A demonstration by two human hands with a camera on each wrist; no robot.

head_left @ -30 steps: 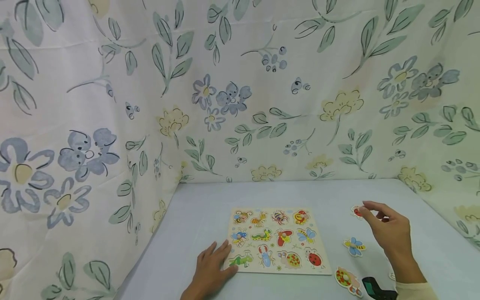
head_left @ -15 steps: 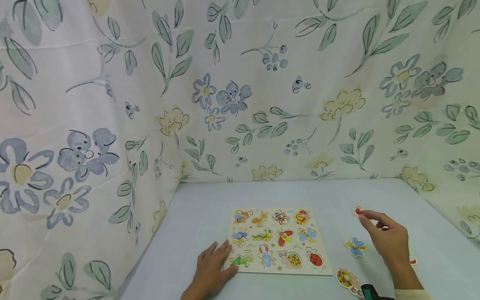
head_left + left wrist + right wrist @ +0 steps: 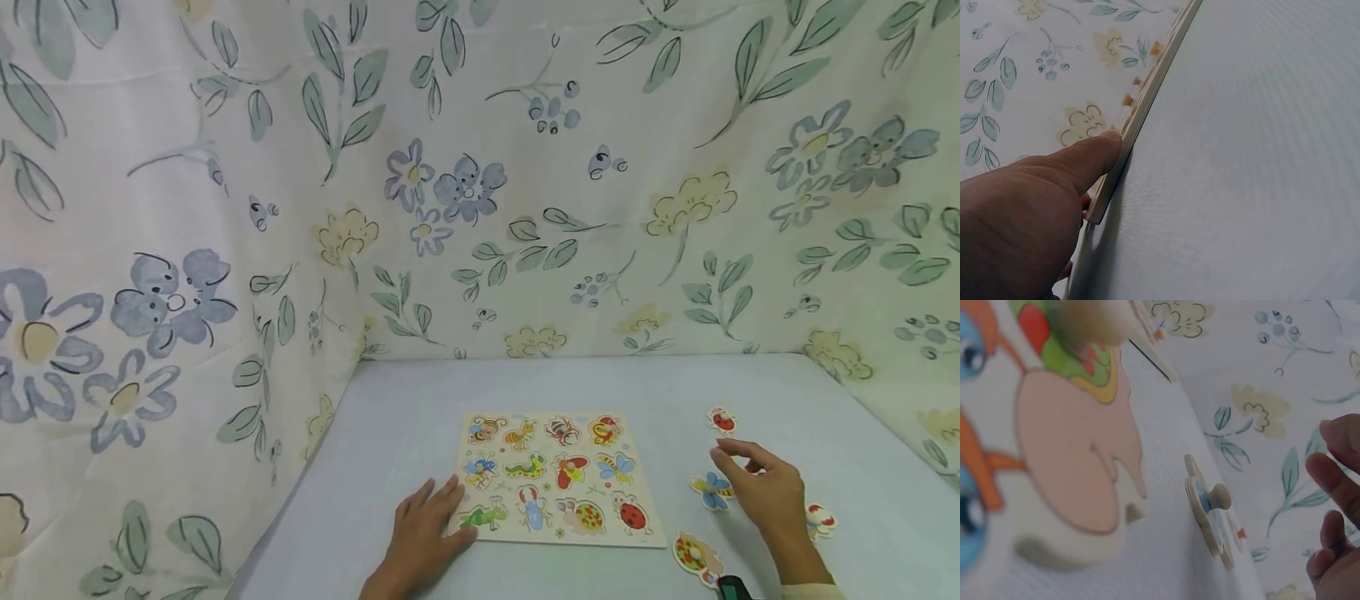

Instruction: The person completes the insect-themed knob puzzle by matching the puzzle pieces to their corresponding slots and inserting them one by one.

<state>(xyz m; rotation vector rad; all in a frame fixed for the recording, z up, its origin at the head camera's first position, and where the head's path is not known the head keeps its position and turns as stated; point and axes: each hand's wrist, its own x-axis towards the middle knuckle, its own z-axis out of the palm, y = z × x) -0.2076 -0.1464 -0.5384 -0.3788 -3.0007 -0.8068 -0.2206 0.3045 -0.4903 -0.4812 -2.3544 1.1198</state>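
Observation:
In the head view, a wooden peg puzzle board (image 3: 517, 534) with several insect pictures lies mid-table. My left hand (image 3: 423, 533) rests at its near left corner; the left wrist view shows the thumb on the board's edge (image 3: 1147, 100). My right hand (image 3: 768, 492) hovers over the table right of the board, holding nothing, fingers loosely bent. By its fingertips lies a blue and yellow winged-insect piece (image 3: 711, 492), its knob upright in the right wrist view (image 3: 1219, 497). Just beyond the fingertips is a red ladybug piece (image 3: 722, 421).
A snail piece (image 3: 693, 554) lies near the board's right front corner and looms large in the right wrist view. A red-and-white piece (image 3: 821, 520) sits right of my right wrist. A dark device (image 3: 732, 588) shows below that hand. Floral cloth (image 3: 525, 208) hangs behind the table.
My right hand has let go of the ladybug piece, which now lies on the table, and has drawn back toward me over the winged-insect piece. The left hand stays put.

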